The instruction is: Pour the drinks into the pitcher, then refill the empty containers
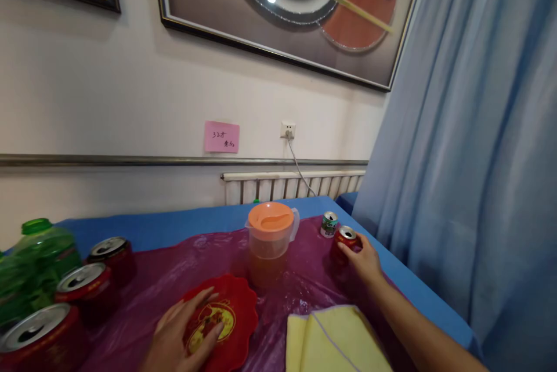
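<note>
My right hand [363, 257] is wrapped around a red drink can [340, 250] at the right of the table; the can's top is opened. Just behind it stands a smaller green and white can [329, 224]. Over the left part of a red scalloped plate [243, 314] with a yellow printed centre, my left hand [185, 328] has its fingers spread and holds nothing. Whether it touches the plate I cannot tell. Between my hands, farther back, is a clear plastic pitcher [268, 250] with an orange lid and amber liquid inside.
Several opened red cans [87, 291] line the left side beside green plastic bottles [43, 262]. A folded yellow cloth [335, 340] lies at the front. Purple plastic sheeting [183, 259] covers part of the blue tablecloth [161, 221]. A blue curtain [456, 128] hangs at right.
</note>
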The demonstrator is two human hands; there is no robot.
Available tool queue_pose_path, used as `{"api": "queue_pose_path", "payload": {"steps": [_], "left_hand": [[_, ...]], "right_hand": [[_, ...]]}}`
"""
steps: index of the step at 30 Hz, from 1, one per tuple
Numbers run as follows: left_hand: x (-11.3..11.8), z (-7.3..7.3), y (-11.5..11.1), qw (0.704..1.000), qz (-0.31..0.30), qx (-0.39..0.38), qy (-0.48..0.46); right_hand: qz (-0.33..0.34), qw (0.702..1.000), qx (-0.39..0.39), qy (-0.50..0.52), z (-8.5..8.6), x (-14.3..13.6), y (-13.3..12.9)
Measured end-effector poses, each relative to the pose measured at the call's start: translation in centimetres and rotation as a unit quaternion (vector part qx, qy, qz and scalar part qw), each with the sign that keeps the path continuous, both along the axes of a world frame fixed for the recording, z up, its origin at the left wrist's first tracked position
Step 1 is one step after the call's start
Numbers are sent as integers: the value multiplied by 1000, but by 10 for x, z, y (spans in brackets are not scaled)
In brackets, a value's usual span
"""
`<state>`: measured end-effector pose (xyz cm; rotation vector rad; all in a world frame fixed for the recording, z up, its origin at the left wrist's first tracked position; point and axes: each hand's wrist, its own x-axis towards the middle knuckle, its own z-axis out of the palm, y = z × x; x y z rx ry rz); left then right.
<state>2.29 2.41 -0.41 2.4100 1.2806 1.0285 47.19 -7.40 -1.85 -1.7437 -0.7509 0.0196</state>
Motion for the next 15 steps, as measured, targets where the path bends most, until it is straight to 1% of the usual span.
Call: {"api": "queue_pose_path", "payload": {"steps": [3, 6, 10, 15], "left_hand": [[-2, -3, 3, 1000, 15, -23, 3], [-4, -5, 6, 999, 27, -36, -8], [-5, -4, 7, 999, 23, -43, -24], [-4, 1, 4, 999, 17, -40, -18]], "right_hand": [[-37, 999, -10, 6, -12, 34, 13], [-53, 998, -23, 10, -21, 51, 24], [-55, 998, -37, 10, -27, 57, 38], [-48, 998, -47, -3, -27, 50, 50]]}}
